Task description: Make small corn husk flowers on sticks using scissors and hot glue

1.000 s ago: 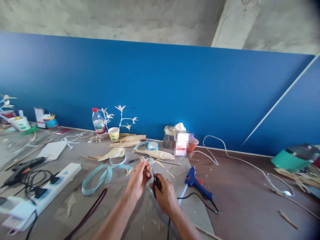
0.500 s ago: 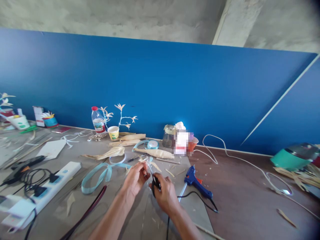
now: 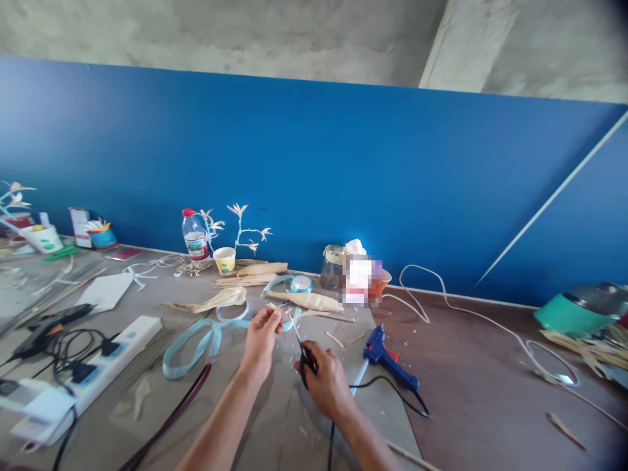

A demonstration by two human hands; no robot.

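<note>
Blue partition (image 3: 314, 170), grey concrete wall (image 3: 220, 36)

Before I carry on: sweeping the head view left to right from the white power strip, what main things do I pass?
White power strip → red-capped bottle → yellow paper cup → left hand → scissors in the right hand → blue glue gun → teal object.

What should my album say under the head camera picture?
The right hand holds black-handled scissors near the left hand, with a blue glue gun lying nearby.
</note>
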